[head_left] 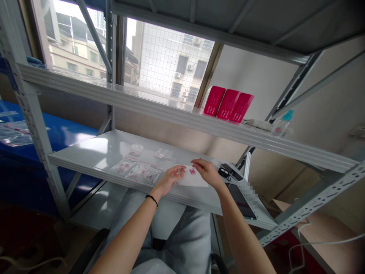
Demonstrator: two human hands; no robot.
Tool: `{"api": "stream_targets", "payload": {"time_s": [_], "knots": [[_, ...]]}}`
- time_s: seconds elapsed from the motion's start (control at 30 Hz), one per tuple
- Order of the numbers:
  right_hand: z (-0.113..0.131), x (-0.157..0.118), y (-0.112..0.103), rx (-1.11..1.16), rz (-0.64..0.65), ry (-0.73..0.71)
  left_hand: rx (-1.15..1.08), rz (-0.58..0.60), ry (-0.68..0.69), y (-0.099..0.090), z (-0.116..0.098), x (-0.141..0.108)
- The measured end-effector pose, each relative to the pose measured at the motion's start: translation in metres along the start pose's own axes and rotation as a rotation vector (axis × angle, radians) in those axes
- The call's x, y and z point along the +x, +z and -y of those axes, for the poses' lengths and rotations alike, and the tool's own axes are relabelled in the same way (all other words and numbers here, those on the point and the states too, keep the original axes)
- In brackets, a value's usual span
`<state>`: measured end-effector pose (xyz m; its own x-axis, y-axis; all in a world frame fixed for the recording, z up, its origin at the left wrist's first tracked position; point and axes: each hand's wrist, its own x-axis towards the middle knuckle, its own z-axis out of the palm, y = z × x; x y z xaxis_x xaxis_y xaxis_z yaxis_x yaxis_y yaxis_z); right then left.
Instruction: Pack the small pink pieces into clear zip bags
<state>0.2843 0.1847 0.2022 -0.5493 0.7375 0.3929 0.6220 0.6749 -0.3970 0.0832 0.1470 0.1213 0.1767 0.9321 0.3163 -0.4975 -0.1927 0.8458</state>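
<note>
My left hand (171,177) is closed on a small clear plastic bag (179,172) over the shelf. Just to its right, my right hand (204,170) is raised with thumb and fingertips pinched together; whatever they hold is too small to make out. Between the hands, a cluster of small pink-red pieces (192,171) lies on a white sheet of paper (195,181). Left of my left hand, clear bags with red pieces (144,172) lie flat, and another such bag (124,165) sits beside them. Farther back are two smaller clear bags (163,154).
A tablet (242,200), a phone (232,172) and a round black case (224,172) lie to the right. Overhead, the upper shelf edge (159,108) crosses in front, carrying red boxes (228,103) and a spray bottle (282,123). Metal uprights (40,114) stand at both sides.
</note>
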Motion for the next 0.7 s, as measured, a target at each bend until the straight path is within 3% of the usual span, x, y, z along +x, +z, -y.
{"api": "stream_targets", "payload": {"time_s": [0.17,0.37,0.53,0.7], "knots": [[-0.039,-0.04,0.033,-0.125,0.062,0.04,-0.039,-0.029,0.007,-0.001,0.003,0.001],[-0.044,-0.048,0.063,-0.191,0.018,0.087,-0.041,-0.04,0.017,-0.001,0.003,0.002],[-0.049,-0.039,0.062,-0.192,-0.021,0.172,-0.047,-0.039,0.027,-0.003,0.002,0.002],[-0.077,-0.024,0.049,-0.242,-0.136,0.365,-0.048,-0.04,-0.003,-0.005,0.002,0.002]]}}
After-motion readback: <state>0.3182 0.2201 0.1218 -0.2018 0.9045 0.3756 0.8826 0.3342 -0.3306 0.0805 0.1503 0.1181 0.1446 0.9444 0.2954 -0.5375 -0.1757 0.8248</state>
